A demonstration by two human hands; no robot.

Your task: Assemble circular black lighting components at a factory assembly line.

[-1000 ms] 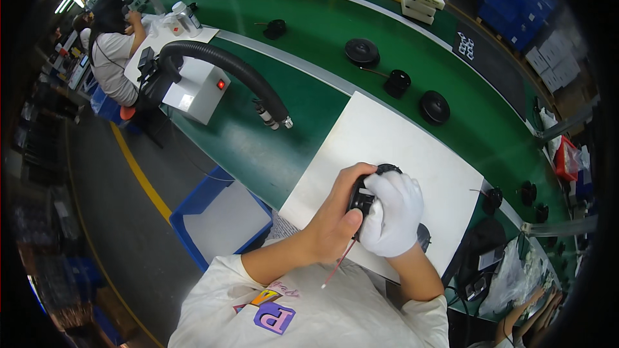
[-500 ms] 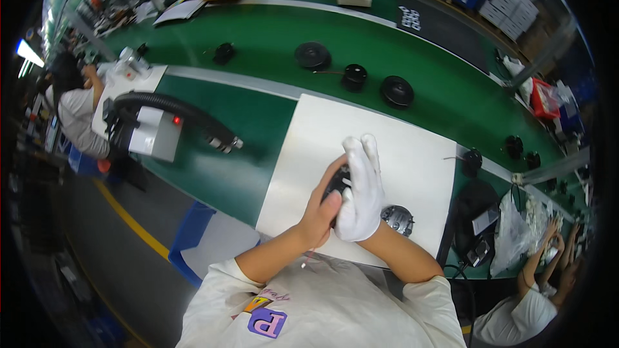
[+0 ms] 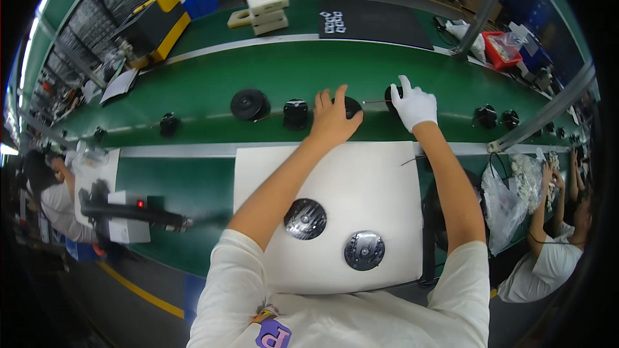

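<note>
On the far green belt, my bare left hand (image 3: 334, 118) spans a black round disc (image 3: 352, 108), thumb on its near edge and fingers round its far side. My right hand (image 3: 414, 106), in a white glove, is at a black part with a thin wire (image 3: 391, 99); its thumb and forefinger stand apart, and the glove hides much of that part. Two shiny dark discs, one at the left (image 3: 305, 219) and one nearer me (image 3: 364, 251), lie on the white mat (image 3: 342, 177) below my forearms.
Left along the belt are a small black motor (image 3: 296, 114) and a wide black disc (image 3: 249, 104). A box with a black hose (image 3: 132, 216) stands left of the mat. Cream blocks (image 3: 268, 9) sit at the back. Co-workers (image 3: 548, 251) sit at both sides.
My hands have parted from the black part they clasped over the mat and reached forward to the belt. A second shiny disc now shows on the mat. The view has shifted.
</note>
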